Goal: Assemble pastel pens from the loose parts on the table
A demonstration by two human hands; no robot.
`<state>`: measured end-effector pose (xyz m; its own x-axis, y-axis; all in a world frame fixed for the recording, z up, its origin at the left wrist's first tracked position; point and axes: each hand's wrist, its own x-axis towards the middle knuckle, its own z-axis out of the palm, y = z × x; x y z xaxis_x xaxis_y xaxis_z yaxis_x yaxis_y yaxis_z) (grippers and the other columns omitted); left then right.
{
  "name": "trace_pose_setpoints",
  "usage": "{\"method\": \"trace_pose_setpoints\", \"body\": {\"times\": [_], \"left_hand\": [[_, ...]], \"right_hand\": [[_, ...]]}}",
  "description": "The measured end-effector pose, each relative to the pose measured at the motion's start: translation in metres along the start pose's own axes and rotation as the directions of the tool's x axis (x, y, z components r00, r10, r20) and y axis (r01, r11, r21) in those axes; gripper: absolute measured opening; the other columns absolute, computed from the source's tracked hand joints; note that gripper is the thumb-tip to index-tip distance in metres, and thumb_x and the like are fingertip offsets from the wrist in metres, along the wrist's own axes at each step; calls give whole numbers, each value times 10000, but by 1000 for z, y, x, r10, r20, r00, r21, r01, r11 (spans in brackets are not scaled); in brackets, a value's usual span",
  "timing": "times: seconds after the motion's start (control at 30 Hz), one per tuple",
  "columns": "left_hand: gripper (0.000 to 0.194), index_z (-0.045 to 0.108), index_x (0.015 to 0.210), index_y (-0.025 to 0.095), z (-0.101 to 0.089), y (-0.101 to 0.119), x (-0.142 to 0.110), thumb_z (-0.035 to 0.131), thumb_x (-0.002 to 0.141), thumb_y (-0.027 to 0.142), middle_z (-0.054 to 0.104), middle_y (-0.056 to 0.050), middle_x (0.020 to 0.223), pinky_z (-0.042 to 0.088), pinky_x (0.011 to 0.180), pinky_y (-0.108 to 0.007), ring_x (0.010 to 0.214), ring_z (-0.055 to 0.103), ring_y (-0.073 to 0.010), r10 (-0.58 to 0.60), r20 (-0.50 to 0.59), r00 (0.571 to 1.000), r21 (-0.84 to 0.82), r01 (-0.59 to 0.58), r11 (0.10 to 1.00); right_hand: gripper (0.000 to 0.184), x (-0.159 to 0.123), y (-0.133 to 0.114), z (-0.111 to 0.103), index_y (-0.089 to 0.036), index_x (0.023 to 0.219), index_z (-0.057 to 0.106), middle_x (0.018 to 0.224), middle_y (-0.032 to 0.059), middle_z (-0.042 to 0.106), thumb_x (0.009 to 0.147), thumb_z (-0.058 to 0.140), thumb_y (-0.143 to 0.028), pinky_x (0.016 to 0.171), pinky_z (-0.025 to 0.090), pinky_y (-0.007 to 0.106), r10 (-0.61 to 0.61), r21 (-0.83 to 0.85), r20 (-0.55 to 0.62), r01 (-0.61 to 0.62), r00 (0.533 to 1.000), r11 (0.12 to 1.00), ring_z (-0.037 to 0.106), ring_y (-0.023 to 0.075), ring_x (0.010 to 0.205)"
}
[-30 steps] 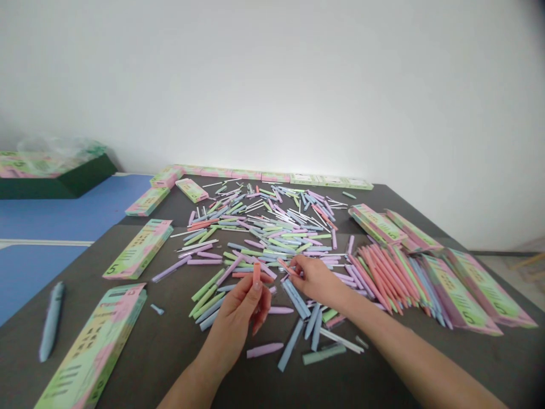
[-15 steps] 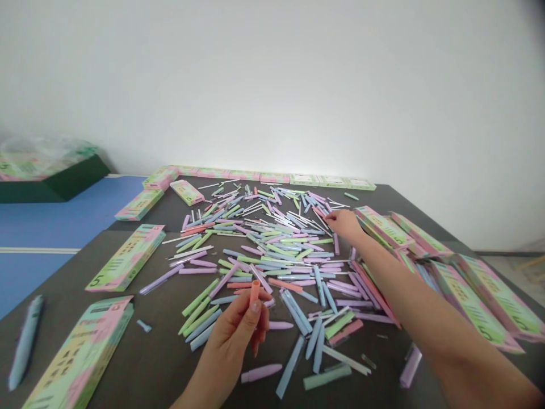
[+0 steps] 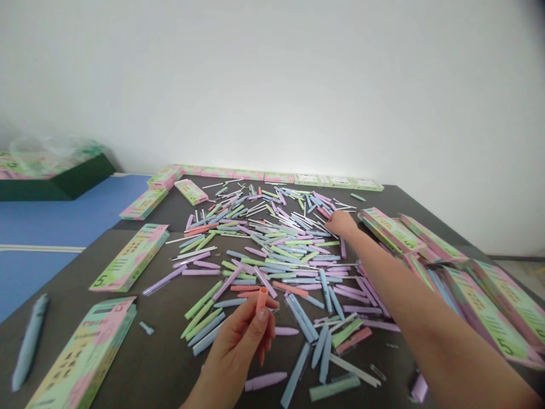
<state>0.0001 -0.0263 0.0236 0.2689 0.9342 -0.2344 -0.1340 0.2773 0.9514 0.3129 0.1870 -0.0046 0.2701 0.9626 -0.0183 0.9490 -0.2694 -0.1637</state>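
Note:
My left hand [image 3: 240,341] is closed around an orange pen barrel [image 3: 262,299], its open hollow end tilted up between thumb and fingers. Below and around that hand lie purple pen caps, blue barrels [image 3: 301,318] and green barrels [image 3: 203,301]. My right hand [image 3: 342,224] is stretched out to the far right part of the pen pile [image 3: 281,233]. Its fingers are pinched together beside a coral-red pen piece [image 3: 323,212] and white refills. What lies between those fingertips is hidden.
Pastel pen boxes [image 3: 130,258] line the table's left side and back edge; more boxes [image 3: 489,307] are stacked at right. A single blue pen [image 3: 29,343] lies at the left edge. A dark green bin [image 3: 63,179] stands on a blue table [image 3: 42,221].
The view has shifted slightly, so most things appear a little further right. My left hand still holds the orange pen barrel, and my right hand remains at the far pen pile, fingers pinched.

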Motion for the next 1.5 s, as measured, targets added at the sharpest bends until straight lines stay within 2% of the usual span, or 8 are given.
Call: {"method": "trace_pose_setpoints", "body": {"times": [0.17, 0.33, 0.43, 0.6, 0.73, 0.87, 1.1, 1.5], "left_hand": [[373, 633, 981, 171, -1, -1, 2, 568, 835, 508, 518, 5, 656, 389, 453, -188, 550, 482, -105, 43, -1, 999, 27, -42, 999], [369, 658, 1010, 173, -1, 1, 1, 579, 832, 486, 519, 4, 663, 324, 432, -185, 526, 434, -95, 105, -24, 994, 87, -102, 991], [310, 694, 979, 171, 1, 6, -1, 619, 817, 424, 517, 5, 641, 331, 481, -196, 570, 442, -111, 166, -69, 984, 131, -156, 979], [316, 716, 1035, 186, 4, 9, -6, 647, 792, 376, 561, 2, 643, 382, 576, -226, 606, 465, -132, 248, -79, 966, 117, -238, 964], [358, 706, 1084, 186, 1, 7, -8, 657, 787, 379, 594, -14, 655, 409, 612, -242, 631, 495, -152, 261, -34, 965, 106, -257, 961], [345, 696, 1108, 190, -2, 5, -8, 609, 834, 380, 626, -29, 724, 435, 669, -252, 674, 526, -156, 302, 55, 952, 161, -307, 938], [321, 704, 1112, 223, -2, 1, -8, 599, 845, 367, 657, -37, 755, 459, 683, -256, 728, 574, -180, 299, 81, 951, 194, -310, 931], [298, 695, 1128, 242, -2, 2, -7, 584, 863, 323, 705, -36, 948, 456, 703, -244, 771, 599, -172, 297, 127, 946, 240, -320, 916]], "right_hand": [[212, -29, -17, -20, -79, 761, 716, 803, 155, 716, 729, 559, -218, 687, 436, 274, -81, 177, -46, 88, 996, 980, 648, 247, 822], [233, -112, -37, -43, -153, 867, 669, 710, 10, 686, 806, 506, -309, 465, 357, 203, -250, 476, -11, 224, 968, 850, 479, 78, 467], [238, -172, -40, -53, -156, 897, 649, 604, -24, 588, 786, 623, -364, 381, 206, 191, -378, 911, 53, 110, 924, 397, 298, 37, 382], [181, -230, -35, -66, -193, 915, 705, 628, 3, 599, 804, 668, -330, 385, 159, 219, -413, 998, 42, -17, 910, 65, 298, 47, 400], [176, -240, -32, -67, -216, 945, 725, 659, 21, 639, 807, 677, -316, 379, 255, 227, -386, 996, -19, 52, 922, 74, 392, 71, 416], [201, -245, -40, -63, -232, 991, 721, 722, 32, 676, 846, 630, -336, 461, 405, 236, -405, 951, -6, 130, 914, 279, 530, 113, 531], [202, -256, -62, -50, -209, 1024, 674, 727, 15, 660, 894, 546, -296, 614, 456, 271, -580, 828, -4, 328, 815, 455, 577, 152, 655], [119, -247, -83, -60, -223, 905, 651, 744, 7, 642, 853, 630, -328, 534, 441, 244, -302, 974, -201, 222, 932, 35, 530, 110, 560]]}}
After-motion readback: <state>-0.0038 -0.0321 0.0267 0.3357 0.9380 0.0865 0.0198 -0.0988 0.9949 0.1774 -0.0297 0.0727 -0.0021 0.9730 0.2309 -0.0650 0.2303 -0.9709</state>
